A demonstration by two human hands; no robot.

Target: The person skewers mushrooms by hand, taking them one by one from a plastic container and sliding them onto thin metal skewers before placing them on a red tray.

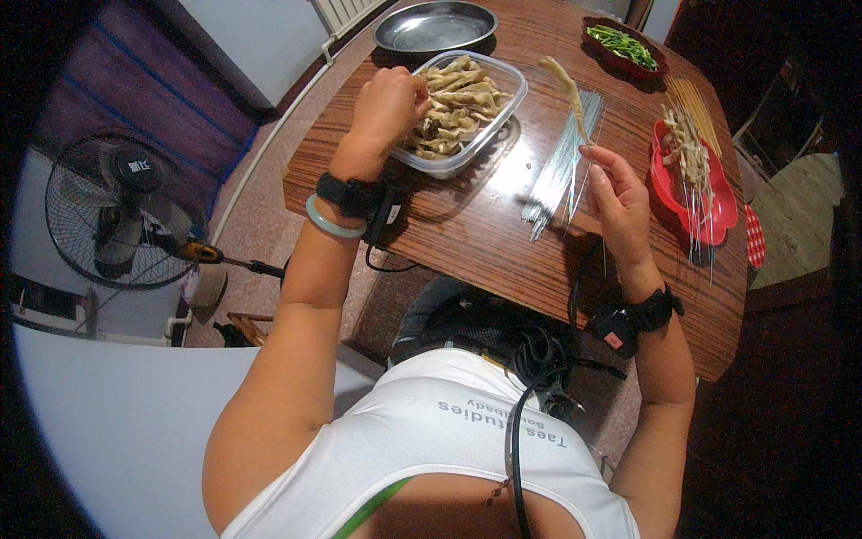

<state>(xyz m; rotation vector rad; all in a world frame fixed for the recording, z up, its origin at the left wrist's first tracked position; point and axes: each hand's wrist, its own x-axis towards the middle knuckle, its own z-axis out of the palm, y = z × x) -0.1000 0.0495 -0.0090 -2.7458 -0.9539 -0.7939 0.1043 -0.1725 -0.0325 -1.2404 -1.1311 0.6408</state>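
Head view: right hand (618, 187) is pinching a pale strip (567, 88), left hand (390, 103) is bending over a clear tub (508, 111); whether it is grasping anything I cannot tell

- Table (485, 235): brown, striped wood grain, rounded corners, a bright patch of glare near its middle.
- Floor (260, 208): speckled, pinkish-brown, seen left of the table.
- Wall (260, 36): pale grey-white, at upper left.
- Radiator (346, 13): white, ribbed, at the top edge; a white pipe (280, 119) runs low from near it.
- Curtain (171, 85): purple with blue lines, far left.
- Fan (117, 216): dark, round wire cage, in front of the curtain.
- Right side: deep shadow.
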